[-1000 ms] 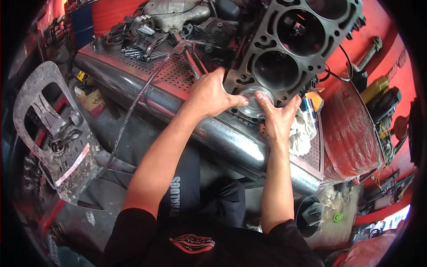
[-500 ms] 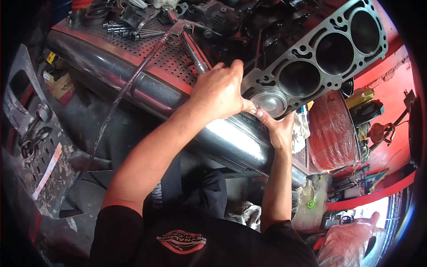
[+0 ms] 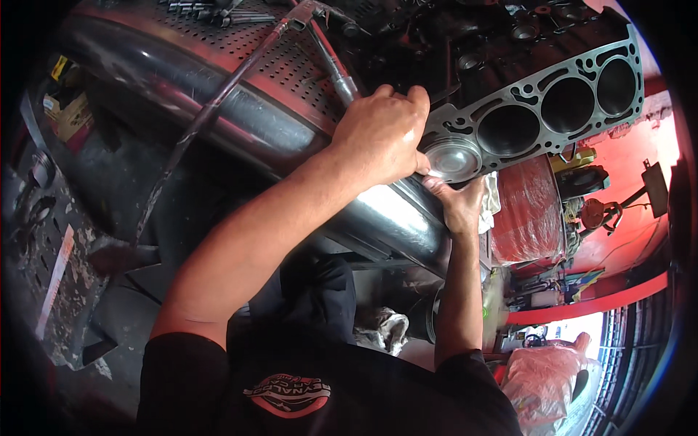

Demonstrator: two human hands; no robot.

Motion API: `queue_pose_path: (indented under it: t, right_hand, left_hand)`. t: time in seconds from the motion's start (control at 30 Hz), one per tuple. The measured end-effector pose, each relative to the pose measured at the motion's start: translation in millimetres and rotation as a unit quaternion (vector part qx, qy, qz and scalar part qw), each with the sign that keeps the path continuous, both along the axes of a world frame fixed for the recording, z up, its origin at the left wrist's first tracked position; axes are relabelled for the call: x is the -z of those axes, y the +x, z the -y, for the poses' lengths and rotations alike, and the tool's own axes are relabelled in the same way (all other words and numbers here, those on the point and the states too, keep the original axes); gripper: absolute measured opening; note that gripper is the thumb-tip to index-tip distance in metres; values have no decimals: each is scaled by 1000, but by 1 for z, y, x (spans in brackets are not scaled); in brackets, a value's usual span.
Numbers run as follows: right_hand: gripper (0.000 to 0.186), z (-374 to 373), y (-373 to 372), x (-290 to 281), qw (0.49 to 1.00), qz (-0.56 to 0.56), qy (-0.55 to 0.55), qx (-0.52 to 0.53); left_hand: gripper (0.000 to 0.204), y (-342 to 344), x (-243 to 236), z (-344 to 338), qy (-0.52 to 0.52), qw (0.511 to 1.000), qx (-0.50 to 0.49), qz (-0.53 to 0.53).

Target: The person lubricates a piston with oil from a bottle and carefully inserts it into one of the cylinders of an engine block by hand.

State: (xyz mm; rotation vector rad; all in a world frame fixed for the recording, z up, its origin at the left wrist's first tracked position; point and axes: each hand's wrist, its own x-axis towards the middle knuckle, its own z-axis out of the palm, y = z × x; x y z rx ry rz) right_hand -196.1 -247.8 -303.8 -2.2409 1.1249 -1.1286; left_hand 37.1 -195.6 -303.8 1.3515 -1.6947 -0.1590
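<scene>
A round, shiny piston (image 3: 454, 160) sits at the near-end bore of a grey metal engine block (image 3: 528, 93), whose flat face shows several dark cylinder bores. My left hand (image 3: 382, 134) is closed around the piston's left side by the block's end, its thumb against the rim and some fingertips hidden. From below, my right hand (image 3: 463, 203) grips the lower edge of the piston, its thumb close to the left one. Its other fingers are hidden behind the block. How deep the piston sits in the bore I cannot tell.
A perforated metal bench (image 3: 218, 43) with a rounded steel edge lies under the block. A T-handled tool (image 3: 299, 16) with a long shaft and several bolts (image 3: 233, 16) rest on it. A plastic-wrapped drum (image 3: 527, 214) stands at right, a scuffed dark panel (image 3: 58, 283) at left.
My view has shifted, so the block shows lower and flatter. Both hands remain at the piston; the thumbs have slid slightly along its rim and sit a little farther apart.
</scene>
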Motion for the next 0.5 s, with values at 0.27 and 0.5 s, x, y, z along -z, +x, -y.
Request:
queue_pose_path:
  t: [0.27, 0.5]
  right_hand:
    - [120, -14, 16, 10, 957, 118, -232, 126]
    - [130, -26, 62, 0, 873, -170, -378, 258]
  left_hand:
    - [47, 30, 9, -35, -53, 976, -75, -197]
    - [28, -15, 43, -83, -41, 958, -31, -283]
